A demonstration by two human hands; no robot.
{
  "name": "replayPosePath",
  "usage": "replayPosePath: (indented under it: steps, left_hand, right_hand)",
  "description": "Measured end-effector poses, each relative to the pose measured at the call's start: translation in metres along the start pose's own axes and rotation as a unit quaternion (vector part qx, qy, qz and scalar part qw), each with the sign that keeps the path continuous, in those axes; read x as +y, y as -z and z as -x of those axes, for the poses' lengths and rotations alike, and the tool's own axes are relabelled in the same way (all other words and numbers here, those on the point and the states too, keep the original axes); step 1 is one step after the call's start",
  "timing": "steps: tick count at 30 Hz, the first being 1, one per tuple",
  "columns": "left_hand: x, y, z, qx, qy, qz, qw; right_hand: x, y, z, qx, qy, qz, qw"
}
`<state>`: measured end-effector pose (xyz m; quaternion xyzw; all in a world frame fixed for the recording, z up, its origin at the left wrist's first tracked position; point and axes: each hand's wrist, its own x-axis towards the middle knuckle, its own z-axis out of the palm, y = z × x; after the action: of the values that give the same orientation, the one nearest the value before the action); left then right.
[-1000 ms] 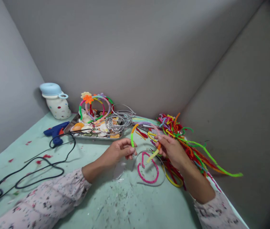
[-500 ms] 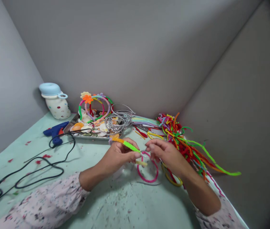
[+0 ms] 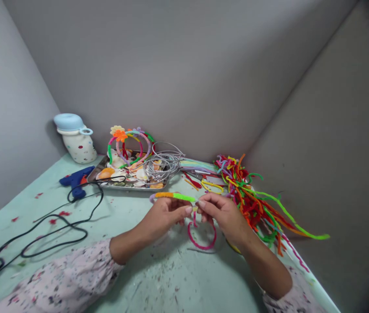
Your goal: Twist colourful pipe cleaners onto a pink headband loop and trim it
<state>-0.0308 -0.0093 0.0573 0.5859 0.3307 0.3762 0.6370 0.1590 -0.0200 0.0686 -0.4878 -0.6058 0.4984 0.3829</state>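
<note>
While fuzzy stems sprawl, hands pinch curved headband.

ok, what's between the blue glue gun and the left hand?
In the head view, the black cord loops off the glue gun across the table; beyond it, just flecked surface up to the left hand.

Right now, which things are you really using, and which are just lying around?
In use:
left hand and right hand, both pinching the green-and-orange wrapped headband.

Lying about:
pink hoop below the hands; pipe cleaner pile; glue gun; tray; bare wire headbands; flower headbands; lidded jar.
</note>
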Motion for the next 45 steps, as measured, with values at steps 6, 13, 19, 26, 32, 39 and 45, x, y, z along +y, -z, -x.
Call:
replayPosePath:
  steps: [6, 13, 19, 26, 32, 39, 45]
  left_hand:
    - [0.024, -0.006, 0.017, -0.023, -0.06, -0.095, 0.993]
    - [0.026, 0.005, 0.009, 0.089, -0.16, -0.324, 0.928]
    - [0.015, 0.004, 0.007, 0.009, -0.094, -0.35, 0.932]
    - [0.018, 0.009, 0.004, 0.113, -0.097, -0.328, 0.933]
    - [0.016, 0.012, 0.001, 0.149, -0.08, -0.3, 0.939]
    - [0.011, 0.01, -0.001, 0.115, -0.041, -0.248, 0.961]
    - [0.01, 0.007, 0.001, 0.095, -0.029, -0.234, 0.967]
  right_hand:
    - [0.0, 0.003, -0.001, 0.021, 0.029, 0.074, 0.997]
    - [-0.004, -0.002, 0.004, -0.008, 0.093, 0.174, 0.98]
    - [-0.002, 0.0, 0.002, -0.005, 0.091, 0.16, 0.983]
    - [0.0, 0.024, -0.006, 0.045, 0.053, 0.201, 0.977]
    - [0.024, 0.039, -0.012, -0.015, 0.036, 0.337, 0.941]
    - [0.041, 0.023, -0.015, -0.012, 0.044, 0.404, 0.913]
    - [0.05, 0.015, -0.019, -0.033, 0.093, 0.42, 0.902]
